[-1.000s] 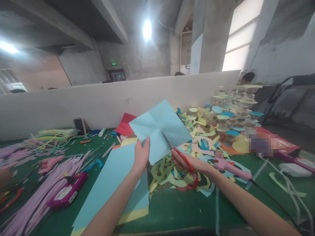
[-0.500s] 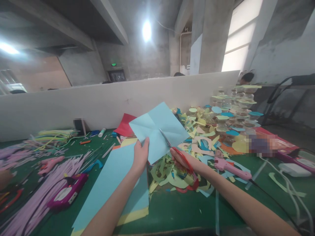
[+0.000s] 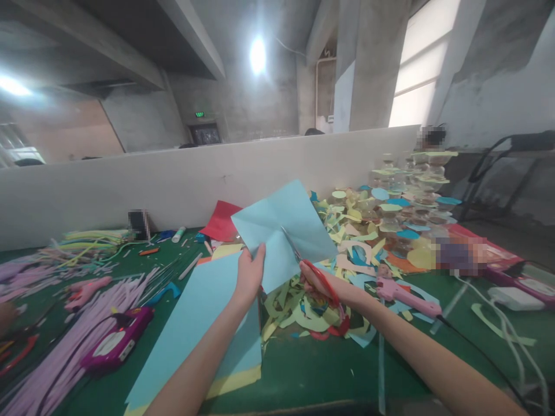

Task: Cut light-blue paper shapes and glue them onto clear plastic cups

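A creased light-blue square of paper (image 3: 269, 222) is held up in front of me by its lower left edge, gripped in my left hand (image 3: 250, 271). In my right hand (image 3: 318, 280) is a pair of red-handled scissors (image 3: 327, 283). Their blades lie against the middle of the sheet, the tip near its centre; whether they pierce the paper I cannot tell. Below my left forearm lies a stack of light-blue sheets (image 3: 191, 323) with yellow ones at its edges. Cut paper scraps (image 3: 303, 318) are heaped beneath my right hand.
Pink pipe cleaners (image 3: 87, 341), a purple device (image 3: 118, 338) and a pink glue gun (image 3: 89, 292) lie on the left. Another pink glue gun (image 3: 405, 294) trails its cord on the right. Stacked clear cups with paper discs (image 3: 394, 214) stand behind. A white partition (image 3: 182, 179) closes off the table's far side.
The blue square has turned and shifted slightly to the right. Both hands keep their hold, and the scissors stay at the sheet's middle.
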Tool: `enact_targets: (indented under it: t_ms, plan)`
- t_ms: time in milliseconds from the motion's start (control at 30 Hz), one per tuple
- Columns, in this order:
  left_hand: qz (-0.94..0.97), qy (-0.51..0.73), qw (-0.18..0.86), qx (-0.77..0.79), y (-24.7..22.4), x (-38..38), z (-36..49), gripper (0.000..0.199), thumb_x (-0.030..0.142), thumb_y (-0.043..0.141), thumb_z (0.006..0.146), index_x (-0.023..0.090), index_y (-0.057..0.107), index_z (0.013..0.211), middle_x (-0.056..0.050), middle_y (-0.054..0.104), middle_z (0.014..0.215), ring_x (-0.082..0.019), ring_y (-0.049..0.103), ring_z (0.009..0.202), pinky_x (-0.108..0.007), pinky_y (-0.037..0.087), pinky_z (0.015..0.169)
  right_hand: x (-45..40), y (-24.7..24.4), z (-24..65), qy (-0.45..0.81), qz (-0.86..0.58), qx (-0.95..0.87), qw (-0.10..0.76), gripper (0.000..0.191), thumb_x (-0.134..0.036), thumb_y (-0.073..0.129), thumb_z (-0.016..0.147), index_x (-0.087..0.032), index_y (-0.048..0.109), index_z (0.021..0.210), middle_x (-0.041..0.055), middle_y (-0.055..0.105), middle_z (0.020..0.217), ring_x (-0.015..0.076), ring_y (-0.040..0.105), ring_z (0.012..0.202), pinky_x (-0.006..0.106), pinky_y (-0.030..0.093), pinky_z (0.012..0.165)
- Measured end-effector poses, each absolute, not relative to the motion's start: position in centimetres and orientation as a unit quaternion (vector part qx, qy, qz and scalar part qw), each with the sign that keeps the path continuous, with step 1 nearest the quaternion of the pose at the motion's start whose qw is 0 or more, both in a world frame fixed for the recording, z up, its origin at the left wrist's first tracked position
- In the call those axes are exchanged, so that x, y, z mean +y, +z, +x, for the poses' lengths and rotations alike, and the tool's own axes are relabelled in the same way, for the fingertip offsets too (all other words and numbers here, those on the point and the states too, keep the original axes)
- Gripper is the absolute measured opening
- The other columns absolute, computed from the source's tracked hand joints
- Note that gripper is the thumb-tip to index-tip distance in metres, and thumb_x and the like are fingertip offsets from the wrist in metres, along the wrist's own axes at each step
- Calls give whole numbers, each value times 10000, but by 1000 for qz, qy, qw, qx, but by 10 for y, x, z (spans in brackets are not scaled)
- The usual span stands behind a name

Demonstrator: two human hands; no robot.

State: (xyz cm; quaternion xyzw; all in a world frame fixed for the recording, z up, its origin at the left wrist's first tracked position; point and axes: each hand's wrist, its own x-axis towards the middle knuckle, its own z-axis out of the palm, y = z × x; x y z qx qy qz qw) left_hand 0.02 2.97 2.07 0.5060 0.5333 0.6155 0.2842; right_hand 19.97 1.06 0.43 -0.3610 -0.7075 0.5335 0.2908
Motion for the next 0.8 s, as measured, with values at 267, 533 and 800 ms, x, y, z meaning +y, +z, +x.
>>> enact_targets:
  t_ms: [267, 533, 800]
  plan:
    - [506, 618, 276, 534, 19, 31, -1, 325, 390, 587, 838, 137, 651, 1032, -122, 714, 1098, -255, 654, 1001, -354, 494, 868, 14, -3, 196, 498, -409, -705, 296, 605, -749, 260, 875, -217, 430, 644, -44, 367, 457, 109, 350, 403, 276, 325, 446]
    - [500, 617, 296, 531, 16, 34, -3, 372, 430, 631, 802, 126, 664, 1013, -141, 722, 1059, -273, 661, 983, -400, 484, 899, 10, 5, 203, 515, -377, -721, 271, 533, -677, 295, 906, -233, 393, 629, -24, 380, 523, 133, 345, 453, 306, 378, 503]
    - [509, 595, 308, 541, 15, 34, -2, 386, 462, 629, 791, 127, 658, 981, -141, 730, 1012, -289, 666, 954, -411, 501, 853, 11, 3, 201, 544, -370, -690, 301, 386, -579, 438, 904, -235, 366, 744, -33, 345, 635, 136, 343, 533, 293, 344, 527]
